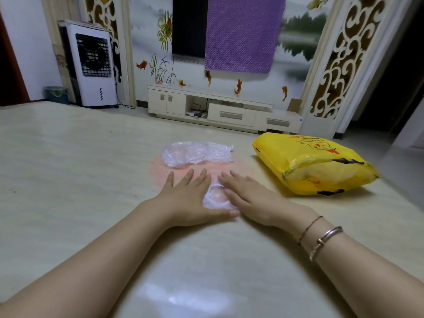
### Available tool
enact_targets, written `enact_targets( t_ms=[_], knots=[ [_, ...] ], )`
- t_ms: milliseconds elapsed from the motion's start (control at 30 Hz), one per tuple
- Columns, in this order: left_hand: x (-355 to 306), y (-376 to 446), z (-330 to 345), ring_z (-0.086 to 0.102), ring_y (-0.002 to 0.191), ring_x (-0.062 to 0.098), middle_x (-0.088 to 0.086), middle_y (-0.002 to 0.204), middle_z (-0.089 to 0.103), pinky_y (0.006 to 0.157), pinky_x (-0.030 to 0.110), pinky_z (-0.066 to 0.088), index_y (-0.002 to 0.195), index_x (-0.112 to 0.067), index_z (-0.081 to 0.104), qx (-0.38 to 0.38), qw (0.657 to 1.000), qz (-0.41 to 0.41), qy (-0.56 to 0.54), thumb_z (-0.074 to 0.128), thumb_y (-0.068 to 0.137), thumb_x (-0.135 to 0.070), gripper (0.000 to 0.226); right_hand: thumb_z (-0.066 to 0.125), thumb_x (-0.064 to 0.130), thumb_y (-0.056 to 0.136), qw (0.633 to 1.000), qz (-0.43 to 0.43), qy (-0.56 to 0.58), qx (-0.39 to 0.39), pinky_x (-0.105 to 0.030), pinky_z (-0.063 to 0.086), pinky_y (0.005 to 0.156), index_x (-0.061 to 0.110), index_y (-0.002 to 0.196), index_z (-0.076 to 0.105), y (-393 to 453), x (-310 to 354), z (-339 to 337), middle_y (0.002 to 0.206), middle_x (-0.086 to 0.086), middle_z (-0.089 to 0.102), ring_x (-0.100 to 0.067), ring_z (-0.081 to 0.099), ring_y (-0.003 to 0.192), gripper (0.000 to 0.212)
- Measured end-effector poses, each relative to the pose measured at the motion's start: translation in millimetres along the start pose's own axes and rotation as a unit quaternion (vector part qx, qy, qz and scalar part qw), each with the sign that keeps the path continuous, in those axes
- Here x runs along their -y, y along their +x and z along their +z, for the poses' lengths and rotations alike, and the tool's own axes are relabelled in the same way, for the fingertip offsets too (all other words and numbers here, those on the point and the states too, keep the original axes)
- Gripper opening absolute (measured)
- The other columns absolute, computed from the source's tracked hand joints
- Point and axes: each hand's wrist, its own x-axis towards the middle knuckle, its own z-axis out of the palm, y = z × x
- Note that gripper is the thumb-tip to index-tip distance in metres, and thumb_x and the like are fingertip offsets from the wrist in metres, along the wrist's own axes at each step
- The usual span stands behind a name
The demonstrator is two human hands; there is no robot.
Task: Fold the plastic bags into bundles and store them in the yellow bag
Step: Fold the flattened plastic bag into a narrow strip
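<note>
Pink film, thin and see-through, lies spread on the bench (pixel 68 157) in front of the person: this pink plastic bag (pixel 158 172) is pinned under both hands. The left hand (pixel 190 198) and the right hand (pixel 250 198) lie flat with fingers straight, pressing rather than gripping, so neither grip holds anything closed. A bubble of trapped air (pixel 215 198) swells between them.

Just beyond the fingertips sits a crumpled clear plastic bag (pixel 197 153), resting on the far part of the pink one. Both bags are probably very light, limp and slippery, likely to spring open once released; smoothing from the middle outward and pinching at a folded edge would seem the safest hold.

The yellow bag (pixel 316 164) lies on its side to the right, near the right hand but apart from it, its mouth facing the person and partly open. Nothing stands between hands and mouth. Across the room are a low white cabinet (pixel 220 109), a white air cooler (pixel 91 65) and a purple cloth (pixel 243 33) hung on the wall.
</note>
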Motion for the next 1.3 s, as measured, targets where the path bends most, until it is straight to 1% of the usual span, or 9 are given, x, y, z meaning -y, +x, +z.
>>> enact_targets(
  t_ms=[200, 333, 467, 567, 700, 867, 1067, 1200, 1300],
  knots=[
    [9.6, -0.6, -6.6, -0.019, 0.147, 0.012, -0.016, 0.159, -0.018, 0.117, 0.052, -0.013, 0.153, -0.030, -0.011, 0.019, 1.000, -0.007, 0.009, 0.020, 0.054, -0.099, 0.124, 0.019, 0.066, 0.094, 0.997, 0.057, -0.037, 0.043, -0.036, -0.003, 0.120, 0.031, 0.154, 0.000, 0.8, -12.3, 3.3, 0.160, 0.016, -0.006, -0.001, -0.008, 0.146, 0.072],
    [14.8, -12.7, -6.2, -0.018, 0.146, 0.005, -0.019, 0.159, -0.014, 0.120, 0.045, -0.009, 0.154, -0.031, -0.005, -0.035, 0.998, 0.044, -0.018, 0.022, 0.059, -0.094, 0.117, 0.025, 0.067, 0.092, 0.999, 0.045, 0.009, -0.008, -0.034, -0.003, 0.120, 0.030, 0.154, 0.002, -6.1, -11.6, 3.9, 0.161, 0.015, 0.002, -0.001, -0.005, 0.146, 0.076],
    [23.1, -25.0, -14.8, 0.021, 0.137, -0.003, -0.029, 0.140, 0.034, 0.114, 0.027, 0.024, 0.130, -0.042, 0.046, -0.140, 0.969, 0.110, -0.170, 0.051, 0.067, -0.080, 0.074, 0.045, 0.068, 0.083, 0.987, 0.018, 0.130, -0.091, -0.027, 0.011, 0.119, 0.035, 0.148, 0.026, -25.7, -9.6, -13.3, 0.155, 0.021, 0.022, 0.005, 0.014, 0.142, 0.074],
    [17.8, -23.1, -14.3, 0.045, 0.110, -0.001, -0.023, 0.110, 0.049, 0.091, 0.018, 0.040, 0.103, -0.038, 0.054, -0.163, 0.951, 0.159, -0.211, 0.072, 0.070, -0.062, 0.044, 0.065, 0.067, 0.070, 0.984, 0.006, 0.149, -0.097, -0.022, 0.032, 0.108, 0.040, 0.126, 0.048, -36.9, -10.0, -25.1, 0.131, 0.027, 0.045, 0.010, 0.037, 0.126, 0.065],
    [12.9, -21.3, -9.7, 0.052, 0.099, 0.001, -0.019, 0.102, 0.052, 0.084, 0.015, 0.043, 0.097, -0.033, 0.055, -0.130, 0.955, 0.179, -0.199, 0.078, 0.074, -0.048, 0.036, 0.076, 0.045, 0.076, 0.991, -0.012, 0.123, -0.058, -0.017, 0.038, 0.097, 0.036, 0.118, 0.052, -41.0, -7.0, -27.5, 0.118, 0.021, 0.052, 0.005, 0.045, 0.116, 0.049],
    [17.9, -18.4, -7.4, 0.053, 0.099, 0.003, -0.016, 0.100, 0.053, 0.084, 0.025, 0.044, 0.094, -0.032, 0.058, -0.173, 0.949, 0.195, -0.176, 0.067, 0.085, -0.037, 0.013, 0.061, 0.022, 0.082, 0.993, -0.007, 0.096, -0.069, -0.025, 0.044, 0.093, 0.031, 0.117, 0.050, -35.6, -2.9, -19.0, 0.117, 0.017, 0.055, 0.001, 0.050, 0.111, 0.038],
    [7.5, -23.1, -7.9, 0.050, 0.101, 0.001, -0.022, 0.107, 0.041, 0.086, 0.029, 0.047, 0.095, -0.037, 0.049, -0.151, 0.959, 0.178, -0.159, 0.072, 0.070, -0.062, 0.042, 0.054, 0.014, 0.082, 0.985, 0.011, 0.043, -0.165, -0.040, 0.049, 0.079, 0.023, 0.103, 0.051, -21.9, 0.8, -8.4, 0.106, 0.008, 0.062, -0.016, 0.057, 0.098, 0.024],
    [9.0, -19.5, -6.2, 0.053, 0.094, 0.007, -0.019, 0.103, 0.041, 0.080, 0.039, 0.050, 0.091, -0.037, 0.044, -0.198, 0.955, 0.174, -0.134, 0.064, 0.075, -0.047, 0.027, 0.056, 0.012, 0.083, 0.971, 0.017, 0.102, -0.218, -0.032, 0.048, 0.078, 0.019, 0.092, 0.061, -20.4, -0.6, -8.0, 0.093, 0.006, 0.067, -0.011, 0.059, 0.090, 0.013],
    [11.7, -16.2, -6.9, 0.055, 0.090, 0.001, -0.017, 0.098, 0.050, 0.079, 0.033, 0.051, 0.088, -0.032, 0.052, -0.219, 0.945, 0.163, -0.179, 0.061, 0.082, -0.030, 0.011, 0.059, 0.009, 0.081, 0.961, 0.016, 0.160, -0.225, -0.021, 0.045, 0.075, 0.017, 0.087, 0.064, -21.6, -2.8, -9.8, 0.086, 0.008, 0.066, -0.004, 0.058, 0.083, 0.011]
  ],
)
